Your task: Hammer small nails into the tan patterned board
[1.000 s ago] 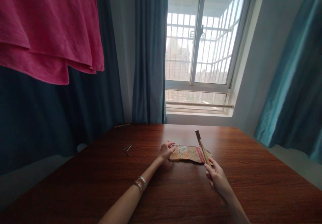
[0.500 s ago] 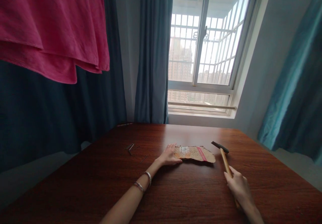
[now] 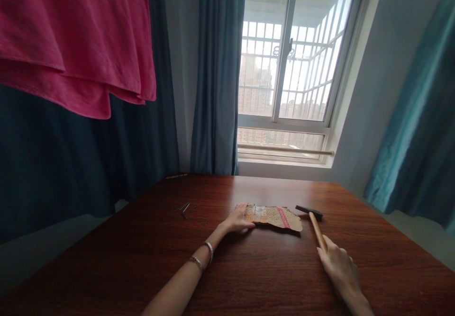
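Observation:
My left hand (image 3: 239, 218) grips the left end of a flat, wavy-edged piece of cardboard (image 3: 273, 217), thumb along its near edge and fingers at the far edge. The cardboard is tan with a dotted pattern, a pink stripe and a pale patch. A small upright sliver, perhaps a nail, shows near its left part, too fine to be sure. My right hand (image 3: 340, 265) is closed around the wooden handle of a hammer (image 3: 314, 226). The hammer's dark head is just right of the cardboard, apart from it. Several loose nails (image 3: 185, 209) lie left of my left hand.
A brown wooden table (image 3: 270, 278) stretches out below my hands. Behind it are a barred window (image 3: 284, 69) and a blue curtain (image 3: 216, 79). Pink cloth (image 3: 78, 46) hangs at upper left, and another curtain (image 3: 408, 117) hangs at right.
The hammer's head has shifted slightly left and down, with its handle more tilted. My right hand has turned a little with it. My left hand and the cardboard have barely moved.

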Available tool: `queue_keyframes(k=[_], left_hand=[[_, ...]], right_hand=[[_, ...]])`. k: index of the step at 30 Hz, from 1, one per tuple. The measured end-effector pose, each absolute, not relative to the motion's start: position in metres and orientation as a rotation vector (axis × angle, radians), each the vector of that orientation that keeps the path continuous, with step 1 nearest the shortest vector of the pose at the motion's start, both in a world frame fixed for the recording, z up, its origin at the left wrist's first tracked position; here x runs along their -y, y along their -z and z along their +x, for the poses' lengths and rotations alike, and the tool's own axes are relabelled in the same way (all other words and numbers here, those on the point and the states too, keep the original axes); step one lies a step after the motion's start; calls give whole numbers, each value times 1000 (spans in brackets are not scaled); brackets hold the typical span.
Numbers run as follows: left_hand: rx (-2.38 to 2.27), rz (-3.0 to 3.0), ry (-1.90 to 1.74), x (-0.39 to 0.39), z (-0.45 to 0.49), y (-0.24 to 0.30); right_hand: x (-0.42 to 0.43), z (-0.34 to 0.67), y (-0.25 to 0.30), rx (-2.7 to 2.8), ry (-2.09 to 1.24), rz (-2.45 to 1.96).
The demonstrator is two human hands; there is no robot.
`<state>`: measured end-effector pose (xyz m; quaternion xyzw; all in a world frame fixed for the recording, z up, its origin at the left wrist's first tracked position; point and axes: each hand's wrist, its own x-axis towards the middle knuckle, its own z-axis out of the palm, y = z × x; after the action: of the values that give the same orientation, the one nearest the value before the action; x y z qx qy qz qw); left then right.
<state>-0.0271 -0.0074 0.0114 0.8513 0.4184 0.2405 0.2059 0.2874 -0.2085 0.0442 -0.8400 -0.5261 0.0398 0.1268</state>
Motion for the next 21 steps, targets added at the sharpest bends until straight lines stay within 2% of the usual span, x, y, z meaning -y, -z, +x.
queue_keyframes(k=[15, 21], left_hand=[[-1175, 2411, -674, 11, -26, -15], [-1179, 2382, -670, 23, -20, -28]], right_hand=[[218, 278, -26, 1567, 214, -2458], [216, 276, -24, 1542, 126, -2466]])
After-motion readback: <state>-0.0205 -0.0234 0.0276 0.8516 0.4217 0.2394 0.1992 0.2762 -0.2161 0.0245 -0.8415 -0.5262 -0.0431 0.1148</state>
